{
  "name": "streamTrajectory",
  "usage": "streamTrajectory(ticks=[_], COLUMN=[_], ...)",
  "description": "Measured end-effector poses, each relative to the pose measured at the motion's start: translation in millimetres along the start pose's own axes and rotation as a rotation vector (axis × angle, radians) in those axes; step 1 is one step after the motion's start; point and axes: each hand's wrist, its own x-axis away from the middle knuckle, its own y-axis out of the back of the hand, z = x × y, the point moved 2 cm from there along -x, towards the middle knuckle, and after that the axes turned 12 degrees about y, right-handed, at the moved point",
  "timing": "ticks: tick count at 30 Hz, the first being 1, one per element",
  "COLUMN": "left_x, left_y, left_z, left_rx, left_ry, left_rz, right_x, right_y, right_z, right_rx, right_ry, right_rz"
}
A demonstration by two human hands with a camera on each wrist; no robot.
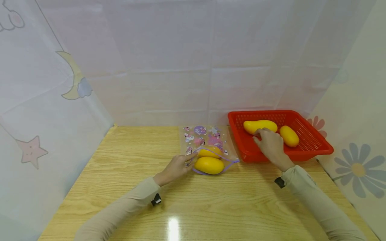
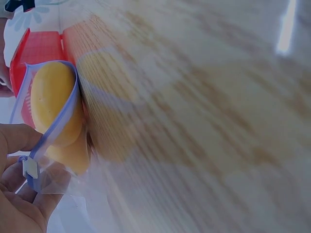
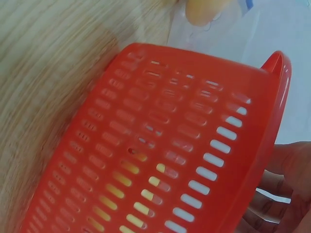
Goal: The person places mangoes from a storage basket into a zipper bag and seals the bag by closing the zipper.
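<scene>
Pinching purple-rimmed clear plastic bag of two yellow oval fruits with left hand, holding unclenched right hand near long yellow fruit in red slotted plastic basket.

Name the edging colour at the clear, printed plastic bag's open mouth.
Thin purple edging; shows best in the head view.

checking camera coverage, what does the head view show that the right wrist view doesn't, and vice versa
Only the head view: the left hand and the printed moon. Only the right wrist view: slots in the near wall of the red basket, yellow showing through some. Both: the basket, the right hand, the wooden table and a yellow fruit in the clear bag.
</scene>
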Motion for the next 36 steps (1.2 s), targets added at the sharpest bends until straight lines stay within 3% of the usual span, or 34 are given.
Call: streamTrajectory(ticks=[36], left_x=[0.4], left_y=[-0.1], left_z=[-0.7], left_rx=[0.000], left_ry=[-0.006], left_rz=[0.000], right_x=[6.7], right_y=[1], right_z=[-41], right_rx=[-0.001], right_ry=[-0.077], right_rz=[0.036])
